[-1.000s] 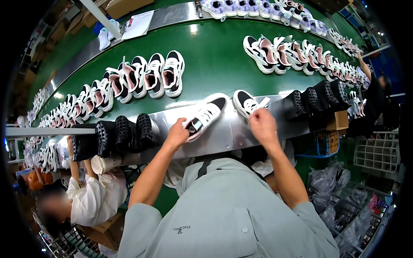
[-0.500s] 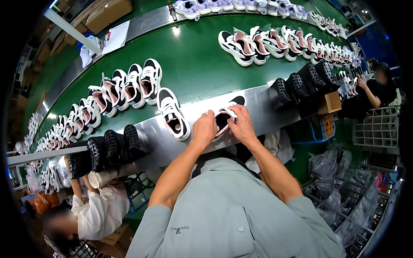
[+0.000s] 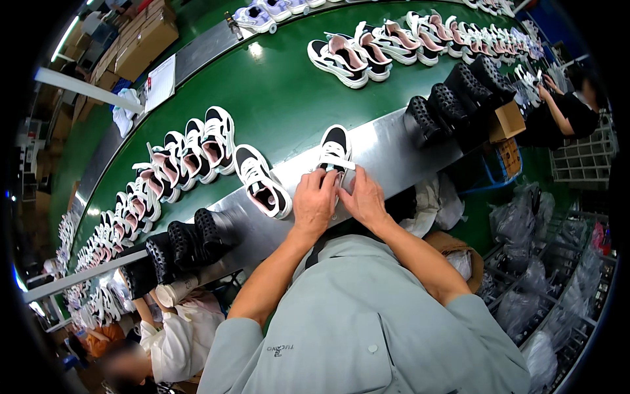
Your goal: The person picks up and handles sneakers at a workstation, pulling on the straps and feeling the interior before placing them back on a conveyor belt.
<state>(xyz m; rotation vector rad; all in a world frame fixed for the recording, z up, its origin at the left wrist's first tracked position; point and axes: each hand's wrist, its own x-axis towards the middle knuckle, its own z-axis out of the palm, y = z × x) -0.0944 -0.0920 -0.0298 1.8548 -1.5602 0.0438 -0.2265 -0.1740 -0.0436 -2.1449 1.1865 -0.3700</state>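
A black-and-white sneaker (image 3: 335,141) stands on the steel ledge in front of me, its toe pointing away. My left hand (image 3: 314,202) has its fingers bent together on the left side of the shoe's opening. On the other side, my right hand (image 3: 364,200) grips the shoe near the opening, fingers curled; a white strap (image 3: 341,162) sticks out beside them. My fingers cover most of the heel and the inside. Left of my hands rests a second sneaker (image 3: 251,169) of the same kind, untouched, its pink-lined opening toward me.
Rows of similar sneakers (image 3: 215,134) line the green belt (image 3: 275,98) to the left and far right (image 3: 338,62). Black studded blocks (image 3: 209,230) stand on the steel ledge (image 3: 387,157) at both sides. Co-workers sit at lower left (image 3: 184,338) and far right (image 3: 577,108).
The sneaker in my hands has turned from pointing right to pointing straight away from me. Both hands have shifted to its near end. My view has tilted slightly.
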